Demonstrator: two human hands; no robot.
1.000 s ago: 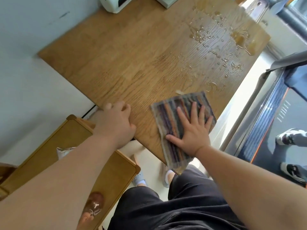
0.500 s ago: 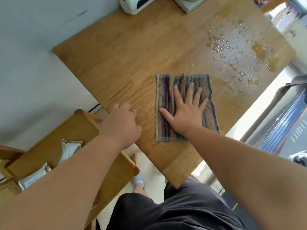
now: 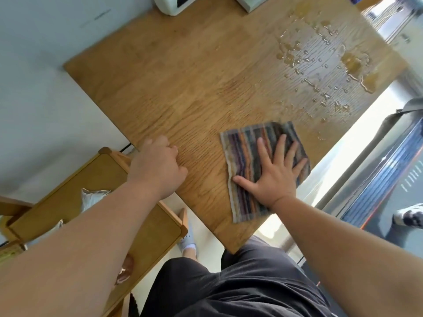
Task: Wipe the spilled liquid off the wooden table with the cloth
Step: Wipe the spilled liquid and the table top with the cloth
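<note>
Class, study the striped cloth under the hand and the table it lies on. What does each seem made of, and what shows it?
Multicoloured striped cloth: probably woven textile, matt; it lies limp under the right hand, with ribbed stripes. Brown wooden table: wood or veneer, smooth sealed finish; grain lines show and the spilled liquid beads on top.

Bare wood on the table (image 3: 183, 88) runs open from the cloth (image 3: 247, 156) up to the spill (image 3: 320, 65) and across the middle. A white device (image 3: 174, 5) and a white box (image 3: 251, 3) block the far edge. The left hand (image 3: 158, 165) sits at the near left edge.
</note>
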